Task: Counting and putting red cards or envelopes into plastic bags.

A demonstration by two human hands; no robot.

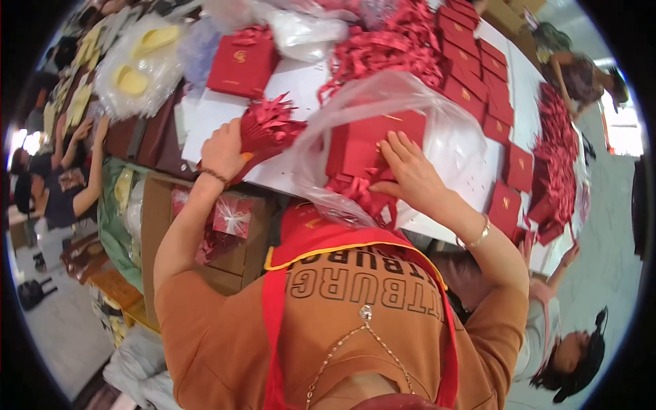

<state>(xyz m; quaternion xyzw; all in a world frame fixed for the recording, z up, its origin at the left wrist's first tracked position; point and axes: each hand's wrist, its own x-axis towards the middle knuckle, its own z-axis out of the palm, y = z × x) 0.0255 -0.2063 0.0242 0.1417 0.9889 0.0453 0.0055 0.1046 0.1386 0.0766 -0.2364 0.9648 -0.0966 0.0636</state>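
My left hand (224, 152) is closed round a bundle of red paper bags (251, 142) with ribbon ends, at the table's near edge. To the right of it, a clear plastic bag (311, 147) lies open around a stack of red paper gift bags (355, 140) with ribbon handles. My right hand (413, 171) lies flat on top of that stack, fingers apart and thumb out to the side near the loose red ribbons (359, 190).
A red gift bag (242, 63) stands farther back beside clear plastic wrap (307, 34). Rows of red bags (465, 89) and heaps of red ribbon (396, 51) cover the right. A cardboard box (160, 232) stands below left. Several people work nearby.
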